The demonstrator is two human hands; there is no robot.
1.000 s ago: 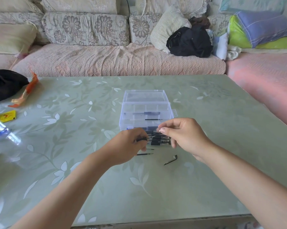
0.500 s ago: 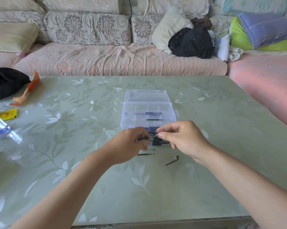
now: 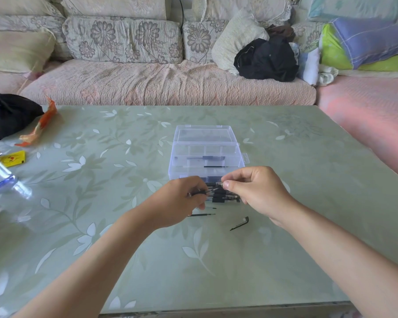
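Both hands are working close together at mid-table, just near of the clear plastic box. Left hand is gripping a slim black pen piece, fingers curled round it, its pointed end aiming right. Right hand is pinching a small pale part between thumb and forefinger, other fingers curled in; what the part is cannot be told at this size. The two pieces are sitting tip to tip, very near; whether they are touching is unclear. Under the hands a heap of black pen parts is lying on the green leaf-patterned table, against the box's near wall. The box is standing open, lid tipped to the far side; a dark pen barrel and a thin refill are lying inside. Near of the heap, another refill is lying flat, and a black clip to its right. Far left: black bag, orange wrapper, yellow card, clear bottle. A sofa is running along the far side.
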